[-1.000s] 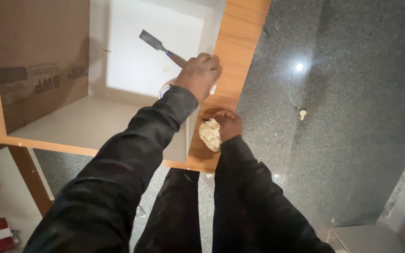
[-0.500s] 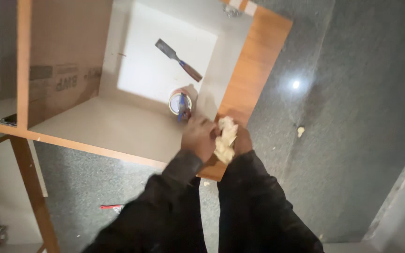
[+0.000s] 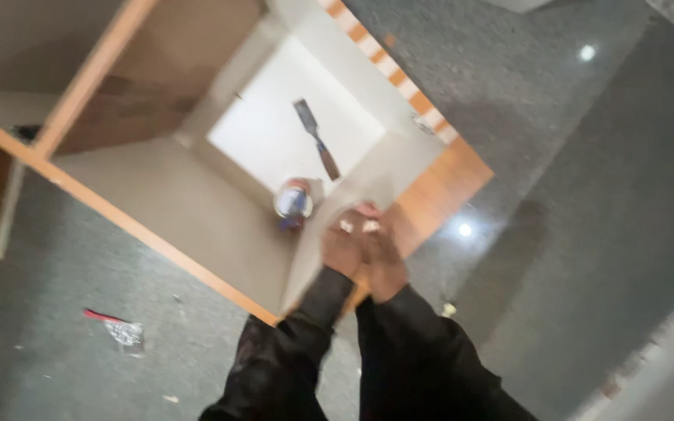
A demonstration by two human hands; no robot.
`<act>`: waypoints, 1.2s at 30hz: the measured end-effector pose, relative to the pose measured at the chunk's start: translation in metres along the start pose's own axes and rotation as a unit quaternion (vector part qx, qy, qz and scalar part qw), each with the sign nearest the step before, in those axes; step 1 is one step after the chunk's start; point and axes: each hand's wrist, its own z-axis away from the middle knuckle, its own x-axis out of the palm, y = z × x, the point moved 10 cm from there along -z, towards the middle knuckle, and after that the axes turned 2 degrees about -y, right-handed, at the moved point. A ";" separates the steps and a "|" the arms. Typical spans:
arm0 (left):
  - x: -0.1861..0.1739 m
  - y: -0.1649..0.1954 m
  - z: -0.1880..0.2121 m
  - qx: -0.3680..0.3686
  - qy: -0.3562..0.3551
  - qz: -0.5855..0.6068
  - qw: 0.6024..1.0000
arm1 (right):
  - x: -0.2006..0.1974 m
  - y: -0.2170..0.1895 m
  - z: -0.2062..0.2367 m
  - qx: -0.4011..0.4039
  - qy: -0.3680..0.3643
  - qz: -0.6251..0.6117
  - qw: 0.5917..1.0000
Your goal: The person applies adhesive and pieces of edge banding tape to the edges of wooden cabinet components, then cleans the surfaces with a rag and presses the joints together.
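My left hand [image 3: 341,249] and my right hand [image 3: 385,263] are pressed together over the edge of a wooden cabinet [image 3: 157,243] lying on the floor. Both close around a small whitish wad [image 3: 357,226], of which only bits show between the fingers. Just left of the hands, a small round can [image 3: 293,201] stands inside the cabinet. A scraper with a dark handle [image 3: 317,140] lies loose on the white back panel [image 3: 267,140], apart from both hands. The picture is blurred.
The cabinet's orange wood side [image 3: 440,185] runs to the right of my hands. A red-handled item with a scrap of clear plastic [image 3: 115,327] lies on the grey speckled floor [image 3: 587,234] at the left. Small crumbs dot the floor.
My left hand has let go of the scraper, which now lies on the white panel, and has drawn back to join my right hand on the wad. The view has swung.
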 end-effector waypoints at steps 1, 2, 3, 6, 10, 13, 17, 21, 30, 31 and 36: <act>0.000 -0.016 -0.006 -0.068 0.012 0.022 0.997 | 0.001 -0.001 0.008 0.031 -0.113 -0.136 0.984; 0.000 -0.032 -0.012 -0.135 0.026 0.044 0.989 | -0.012 -0.001 0.013 0.067 -0.149 -0.218 0.962; 0.009 -0.034 -0.013 -0.135 0.043 0.031 0.989 | -0.026 -0.007 0.016 0.093 -0.193 -0.296 0.931; 0.034 -0.013 -0.031 -0.048 0.092 -0.017 0.994 | -0.068 -0.040 -0.007 0.085 -0.224 -0.349 0.906; 0.063 0.001 -0.035 -0.008 0.129 0.036 0.991 | -0.099 -0.095 -0.015 0.163 -0.244 -0.439 0.849; 0.066 -0.016 -0.036 -0.083 0.136 0.175 0.972 | -0.107 -0.156 -0.007 0.161 -0.386 -0.604 0.679; 0.074 -0.031 -0.006 -0.140 0.200 0.129 0.961 | -0.132 -0.111 -0.033 0.082 -0.289 -0.223 0.927; 0.118 -0.009 0.044 0.072 0.215 0.196 0.954 | -0.115 -0.103 -0.017 -0.137 -0.325 0.106 0.930; 0.088 -0.039 -0.043 0.031 0.333 0.064 0.940 | -0.159 -0.081 -0.126 0.093 -0.203 0.060 0.973; 0.089 -0.051 -0.077 -0.027 0.311 0.025 0.950 | -0.161 -0.083 -0.140 0.089 -0.205 0.078 0.972; 0.115 -0.113 -0.166 -0.234 0.201 -0.092 0.947 | -0.198 -0.114 -0.209 0.133 -0.271 0.087 0.949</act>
